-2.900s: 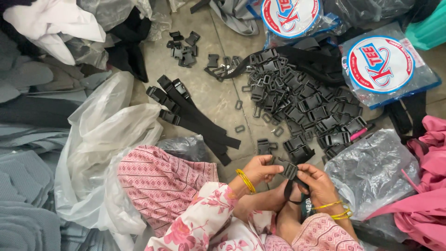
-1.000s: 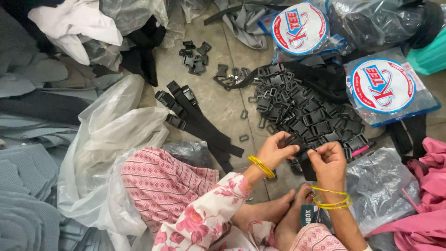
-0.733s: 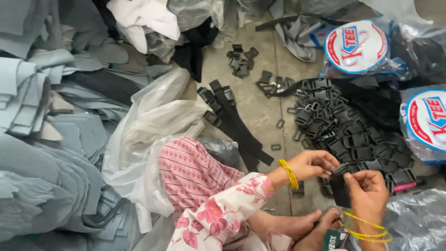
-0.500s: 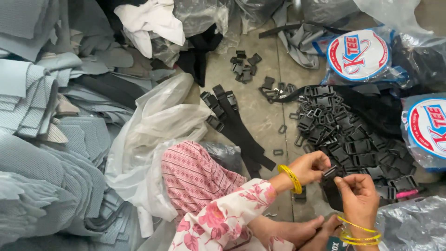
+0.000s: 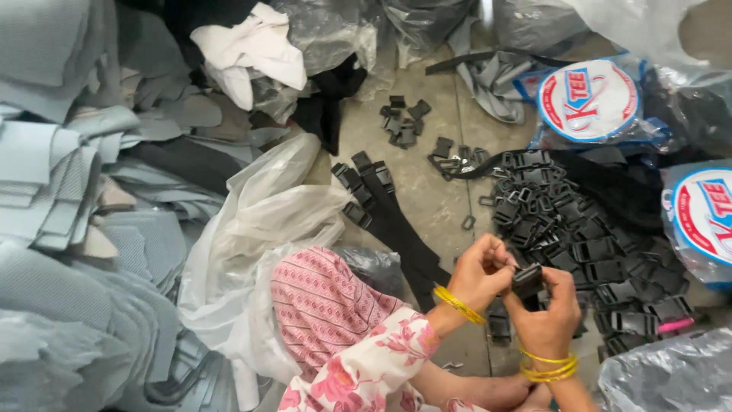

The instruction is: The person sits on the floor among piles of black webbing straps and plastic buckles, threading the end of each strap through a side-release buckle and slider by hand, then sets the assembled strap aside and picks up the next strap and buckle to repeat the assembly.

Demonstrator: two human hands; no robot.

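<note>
Hands fitting a black plastic buckle over a floor pile

Seen from above, a seated person's left hand (image 5: 482, 268) and right hand (image 5: 550, 309) meet low in the view, each pinching one small black plastic strap buckle (image 5: 528, 279) between fingertips. Just beyond lies a heap of matching black buckles (image 5: 579, 229) on the concrete floor (image 5: 427, 183). Doing this well likely means gripping near the buckle's edges, keeping both halves square, and working close above the heap.

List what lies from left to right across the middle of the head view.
Stacked grey fabric pieces → clear plastic bag → black straps with buckles → left hand → black buckle → right hand → pile of black buckles → round labelled package.
</note>
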